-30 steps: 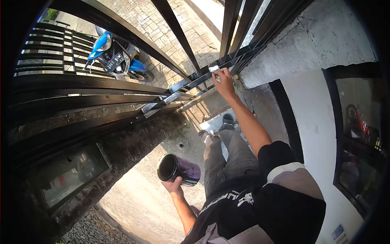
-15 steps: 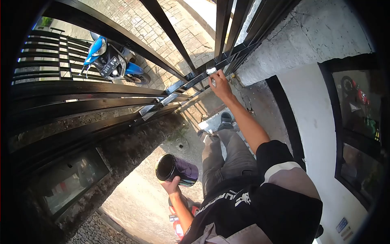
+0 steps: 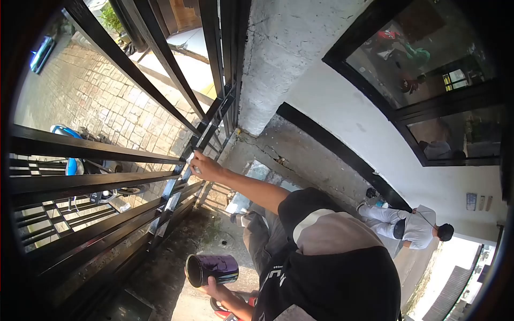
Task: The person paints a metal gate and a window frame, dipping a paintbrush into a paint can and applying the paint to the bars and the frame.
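My right hand is stretched out to the black gate, fingers pinched shut on a small pale thing I cannot make out, pressed against the crossbar near the gate's right edge. My left hand is low, fingers curled under the open can and holding it tipped on its side. By the wall at right, another person crouches.

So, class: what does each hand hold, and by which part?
The left hand grips a paint can from underneath. The right hand pinches a small pale object against the gate; the exact hold is unclear.
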### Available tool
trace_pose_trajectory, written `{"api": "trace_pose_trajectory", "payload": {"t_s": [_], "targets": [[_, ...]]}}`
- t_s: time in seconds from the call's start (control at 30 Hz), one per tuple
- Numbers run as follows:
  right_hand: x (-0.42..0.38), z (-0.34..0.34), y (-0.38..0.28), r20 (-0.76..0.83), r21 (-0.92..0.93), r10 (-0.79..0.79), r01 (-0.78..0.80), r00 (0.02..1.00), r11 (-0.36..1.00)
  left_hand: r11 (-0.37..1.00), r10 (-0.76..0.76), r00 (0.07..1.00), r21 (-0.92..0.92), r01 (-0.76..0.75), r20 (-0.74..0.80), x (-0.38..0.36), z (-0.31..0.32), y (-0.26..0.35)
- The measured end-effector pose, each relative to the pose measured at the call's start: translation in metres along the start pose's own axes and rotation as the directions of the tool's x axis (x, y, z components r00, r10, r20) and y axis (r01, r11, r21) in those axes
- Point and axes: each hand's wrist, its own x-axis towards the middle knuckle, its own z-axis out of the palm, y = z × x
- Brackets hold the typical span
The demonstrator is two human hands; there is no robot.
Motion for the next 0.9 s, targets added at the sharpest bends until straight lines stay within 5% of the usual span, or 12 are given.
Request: {"api": "trace_pose_trajectory", "payload": {"t_s": [0.3, 0.4, 0.57, 0.77, 0.9], "targets": [[0.021, -0.014, -0.013, -0.098, 0.047, -0.043, 0.048, 0.994, 0.998, 0.999, 0.027, 0.999, 0.017, -0.027, -0.019, 0.002, 0.011, 0.009], [0.014, -0.005, -0.007, 0.07, -0.062, -0.022, 0.026, 0.997, 0.998, 1.0, 0.023, 1.0, 0.002, -0.023, -0.008, 0.003, 0.008, 0.004], [0.015, -0.012, -0.013, 0.073, 0.043, 0.002, -0.005, 0.997, 0.999, 0.997, 0.075, 0.997, -0.027, -0.075, -0.009, 0.009, 0.005, 0.001], [0.031, -0.015, -0.021, -0.058, 0.051, -0.035, 0.038, 0.998, 0.998, 0.999, 0.034, 0.998, -0.03, -0.035, -0.054, 0.014, 0.008, 0.012], [0.021, -0.007, -0.003, 0.073, -0.135, -0.083, 0.092, 0.994, 0.987, 0.995, 0.087, 0.994, -0.034, -0.089, -0.068, 0.018, 0.005, 0.016]]}}
